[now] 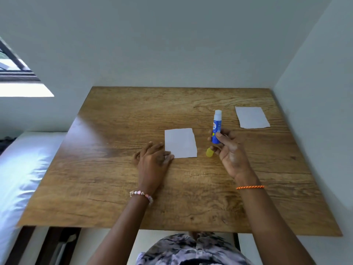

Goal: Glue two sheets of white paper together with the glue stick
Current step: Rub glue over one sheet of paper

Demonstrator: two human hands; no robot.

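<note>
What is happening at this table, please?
A person is gluing paper. The right hand holds the uncapped glue stick upright; its yellow cap lies on the wooden table. The left hand rests at the near sheet. The second sheet lies apart, farther right.

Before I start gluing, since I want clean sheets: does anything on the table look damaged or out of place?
Nothing serious. The near paper has a slightly ragged right edge. The yellow cap lies loose on the table beside the right hand, which holds the glue stick.
</note>
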